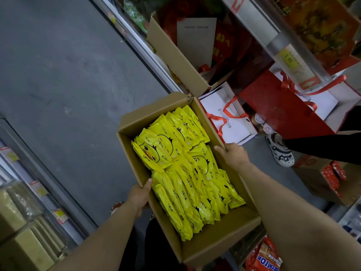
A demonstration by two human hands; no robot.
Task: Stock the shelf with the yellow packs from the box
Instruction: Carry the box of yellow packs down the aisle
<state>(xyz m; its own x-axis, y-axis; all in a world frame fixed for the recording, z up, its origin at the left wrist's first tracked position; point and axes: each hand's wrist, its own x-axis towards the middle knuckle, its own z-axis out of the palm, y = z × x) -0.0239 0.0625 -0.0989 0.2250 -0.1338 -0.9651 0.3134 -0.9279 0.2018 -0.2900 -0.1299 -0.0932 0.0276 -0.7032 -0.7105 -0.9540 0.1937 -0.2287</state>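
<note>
Box: open cardboard box [214,239], top flaps folded out, held between both hands over the grey floor [58,75] of an aisle.
Yellow packs: yellow packs [185,173] with a duck print, all inside the box; most stand on edge in rows, a few lie loose and tilted on top at the far end. A bare strip of cardboard shows at the near end.
Left hand: left hand [139,194] grips the box's left wall, thumb hooked over the rim; its fingers are hidden behind the cardboard.
Right hand: right hand [233,154] clamps the right wall, fingers curled over the rim.
Shelf: shelf rail [289,59] with a yellow price label, up right, well apart from the box.
Beyond the box: second cardboard box [175,55] with red goods, a white gift bag [230,118] and a red gift bag [283,110], both with red ribbon.
Right edge: a white shoe [279,149] on the floor.
Left edge: wrapped tan cartons [15,212] on low shelving.
</note>
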